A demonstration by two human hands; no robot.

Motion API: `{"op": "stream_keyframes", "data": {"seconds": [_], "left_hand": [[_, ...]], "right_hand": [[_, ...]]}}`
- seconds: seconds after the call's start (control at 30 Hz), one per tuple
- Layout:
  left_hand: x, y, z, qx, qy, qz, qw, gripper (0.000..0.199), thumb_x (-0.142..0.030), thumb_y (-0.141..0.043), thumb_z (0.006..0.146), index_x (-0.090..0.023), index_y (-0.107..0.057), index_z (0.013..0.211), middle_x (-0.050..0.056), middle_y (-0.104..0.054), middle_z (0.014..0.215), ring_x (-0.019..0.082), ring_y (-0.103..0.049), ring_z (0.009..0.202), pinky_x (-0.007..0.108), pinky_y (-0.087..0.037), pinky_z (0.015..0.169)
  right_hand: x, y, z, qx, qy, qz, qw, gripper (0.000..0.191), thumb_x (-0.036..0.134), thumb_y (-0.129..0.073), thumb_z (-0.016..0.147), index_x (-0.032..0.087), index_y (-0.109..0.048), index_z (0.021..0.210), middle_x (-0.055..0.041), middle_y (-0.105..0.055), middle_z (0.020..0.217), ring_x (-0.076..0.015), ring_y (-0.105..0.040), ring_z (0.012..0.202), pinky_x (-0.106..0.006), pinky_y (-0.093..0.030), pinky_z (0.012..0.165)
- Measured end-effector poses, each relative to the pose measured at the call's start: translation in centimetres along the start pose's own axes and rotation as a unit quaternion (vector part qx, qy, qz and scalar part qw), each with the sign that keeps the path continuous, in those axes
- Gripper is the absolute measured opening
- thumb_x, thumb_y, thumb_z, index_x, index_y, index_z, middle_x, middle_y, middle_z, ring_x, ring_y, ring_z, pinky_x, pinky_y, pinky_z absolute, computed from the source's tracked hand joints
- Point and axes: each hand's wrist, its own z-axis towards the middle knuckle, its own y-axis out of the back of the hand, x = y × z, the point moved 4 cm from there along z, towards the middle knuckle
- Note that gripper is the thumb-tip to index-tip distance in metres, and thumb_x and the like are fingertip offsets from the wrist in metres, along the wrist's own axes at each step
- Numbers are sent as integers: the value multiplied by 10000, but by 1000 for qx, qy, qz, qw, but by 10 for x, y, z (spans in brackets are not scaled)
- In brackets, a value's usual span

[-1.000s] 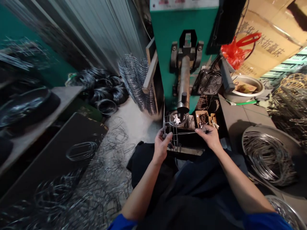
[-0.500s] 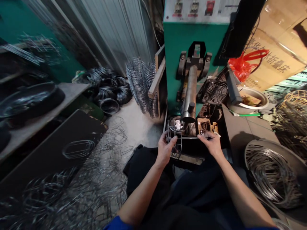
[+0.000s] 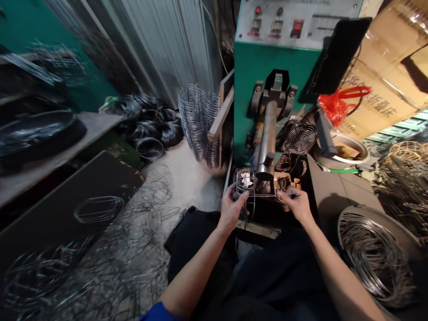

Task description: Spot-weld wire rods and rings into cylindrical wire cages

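My left hand [image 3: 232,210] is closed on the left part of a small wire frame [image 3: 264,195], thumb pressed against its rods. Out to the right, my right hand [image 3: 297,205] pinches the end of a straight wire that spans from the frame. Both hands are just below the tip of a thick metal cylinder [image 3: 267,138], which juts from a green machine [image 3: 249,67]. Parts of the frame are hidden behind my left fingers, and its full shape is hard to make out against the dark tray behind.
Stacked wire rings [image 3: 192,122] stand left of the machine by a wooden bar [image 3: 221,113]. Loose wire rings [image 3: 133,249] litter the floor. At right are a basin of wire hoops [image 3: 371,254], a white bowl [image 3: 361,160] and a large cardboard box [image 3: 391,80].
The view has tilted up slightly, bringing more of the machine's control panel into sight. My hands keep their hold on the wire frame, which has turned a little.
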Motion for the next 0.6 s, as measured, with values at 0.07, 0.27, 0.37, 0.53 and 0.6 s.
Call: {"op": "stream_keyframes", "data": {"seconds": [0.07,0.27,0.37,0.53,0.6], "left_hand": [[-2,-2,1,1,-2,-6,1000,708,-462,-866,699,-208,-551,1280,-90,-499,670,60,-459,377,248,-525,370],[-4,-6,3,3,0,-16,1000,683,-451,-871,696,-199,-562,1251,-89,-500,654,57,-454,383,238,-520,368],[-4,-7,5,-2,1,-17,1000,670,-444,-878,689,-201,-570,1232,-76,-533,686,60,-465,385,241,-516,358],[-4,-10,7,-3,-2,-19,1000,667,-448,-873,694,-199,-572,1235,-79,-525,691,47,-436,368,240,-523,355],[-6,-11,6,-1,-6,-18,1000,670,-452,-871,695,-187,-574,1234,-75,-529,699,45,-447,384,226,-519,357]], "right_hand": [[2,1,2,-4,10,-8,1000,649,674,-757,732,210,-357,518,41,-334,534,-110,-308,528,-264,-263,514],[12,3,6,5,1,-18,1000,652,685,-750,727,215,-349,515,39,-325,530,-112,-294,530,-270,-240,518],[15,4,8,11,-2,-19,1000,654,693,-750,721,215,-354,514,38,-327,529,-115,-295,535,-269,-238,519],[10,7,11,15,-9,-11,1000,643,675,-756,723,213,-358,520,38,-332,540,-116,-307,548,-268,-256,533],[7,8,13,13,-13,-10,1000,643,671,-761,719,212,-358,520,39,-330,542,-115,-305,551,-268,-254,534]]}}
